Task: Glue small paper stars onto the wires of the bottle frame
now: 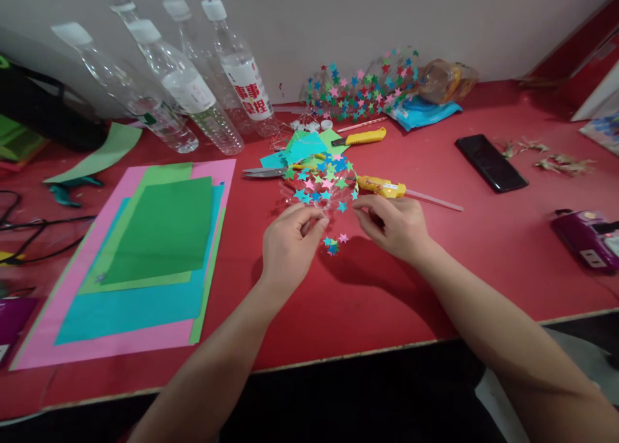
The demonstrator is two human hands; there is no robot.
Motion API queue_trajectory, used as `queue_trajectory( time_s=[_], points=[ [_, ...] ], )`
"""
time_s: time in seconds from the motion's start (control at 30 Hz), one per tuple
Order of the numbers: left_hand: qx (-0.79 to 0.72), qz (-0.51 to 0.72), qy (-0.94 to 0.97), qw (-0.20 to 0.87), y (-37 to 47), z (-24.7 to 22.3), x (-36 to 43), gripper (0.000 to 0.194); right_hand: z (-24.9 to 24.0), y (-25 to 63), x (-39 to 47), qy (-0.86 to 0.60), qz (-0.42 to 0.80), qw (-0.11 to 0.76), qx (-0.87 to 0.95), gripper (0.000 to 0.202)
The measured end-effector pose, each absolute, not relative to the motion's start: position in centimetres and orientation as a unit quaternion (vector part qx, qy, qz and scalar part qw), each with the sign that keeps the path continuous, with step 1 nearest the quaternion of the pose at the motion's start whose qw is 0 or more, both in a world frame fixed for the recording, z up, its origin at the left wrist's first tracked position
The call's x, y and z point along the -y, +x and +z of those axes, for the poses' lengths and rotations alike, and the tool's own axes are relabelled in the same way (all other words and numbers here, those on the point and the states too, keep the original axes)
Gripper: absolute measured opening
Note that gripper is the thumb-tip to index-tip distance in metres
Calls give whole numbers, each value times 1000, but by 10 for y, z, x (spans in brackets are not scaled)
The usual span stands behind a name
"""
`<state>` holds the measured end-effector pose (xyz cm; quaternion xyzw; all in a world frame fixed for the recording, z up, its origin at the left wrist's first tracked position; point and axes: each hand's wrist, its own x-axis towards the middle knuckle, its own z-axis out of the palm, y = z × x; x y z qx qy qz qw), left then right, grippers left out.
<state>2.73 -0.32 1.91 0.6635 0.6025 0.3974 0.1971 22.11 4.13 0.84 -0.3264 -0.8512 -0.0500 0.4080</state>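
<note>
My left hand (pixel 291 242) is closed in a pinch beside a clear plastic piece dotted with colourful paper stars (pixel 325 180). Opposite it, my right hand (pixel 395 226) also has thumb and forefinger pressed together, close to the star-covered piece's right side. Whatever sits between the fingertips of either hand is too small to make out. A little pile of loose paper stars (pixel 333 244) lies on the red table just below and between the hands. Behind my right hand lies a yellow glue gun (pixel 381 186) with a pale glue stick (pixel 435 200) poking out.
Scissors (pixel 264 172), paper scraps (pixel 304 146) and a yellow utility knife (pixel 366 137) lie behind. Stacked coloured sheets (pixel 159 230) cover the left. Plastic bottles (pixel 193 95) and a larger star-covered piece (pixel 362 88) stand by the wall. A phone (pixel 492 162) and purple power strip (pixel 587 240) are right.
</note>
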Motion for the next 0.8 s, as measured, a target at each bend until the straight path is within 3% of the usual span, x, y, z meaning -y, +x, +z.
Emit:
queue_trajectory(
  time_s=[0.27,0.8],
  points=[
    [-615,402,643,214,24,18,2,9,8,221,-41,-319,-66,403,855,14],
    [-595,369,706,106,25,19,2,10,7,219,-40,-310,-65,390,865,14]
  ],
)
